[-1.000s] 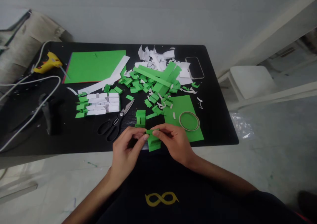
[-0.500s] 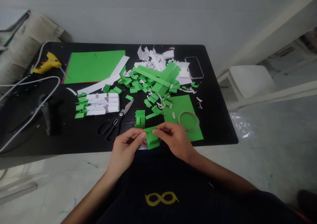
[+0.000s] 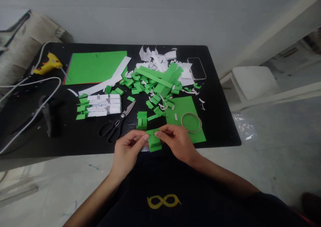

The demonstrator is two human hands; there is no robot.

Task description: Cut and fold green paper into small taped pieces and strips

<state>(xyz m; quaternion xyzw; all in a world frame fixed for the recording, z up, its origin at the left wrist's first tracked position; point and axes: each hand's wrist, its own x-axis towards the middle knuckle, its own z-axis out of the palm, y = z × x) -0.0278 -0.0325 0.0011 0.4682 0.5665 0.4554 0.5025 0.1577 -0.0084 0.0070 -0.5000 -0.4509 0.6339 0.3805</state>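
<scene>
A small folded piece of green paper (image 3: 154,141) is pinched between my two hands at the table's front edge. My left hand (image 3: 129,148) grips its left side with thumb and fingertips. On the opposite side, my right hand (image 3: 177,141) has its thumb pressed on the paper's upper right part. Just beyond lies another folded green paper piece (image 3: 142,120). Black-handled scissors (image 3: 117,125) rest left of it, blades partly apart. Farther left sits a block of white and green folded paper strips (image 3: 102,105).
Folded green pieces (image 3: 137,85) and white scraps (image 3: 160,61) heap up at the back. A tape ring (image 3: 191,122) lies on a green sheet (image 3: 180,106) at right. Behind left are green sheets (image 3: 95,68) and a yellow glue gun (image 3: 48,65) with cables. A white chair (image 3: 253,81) stands right.
Almost nothing differs. Both hands keep their pinch on the green paper, which has tilted very slightly.
</scene>
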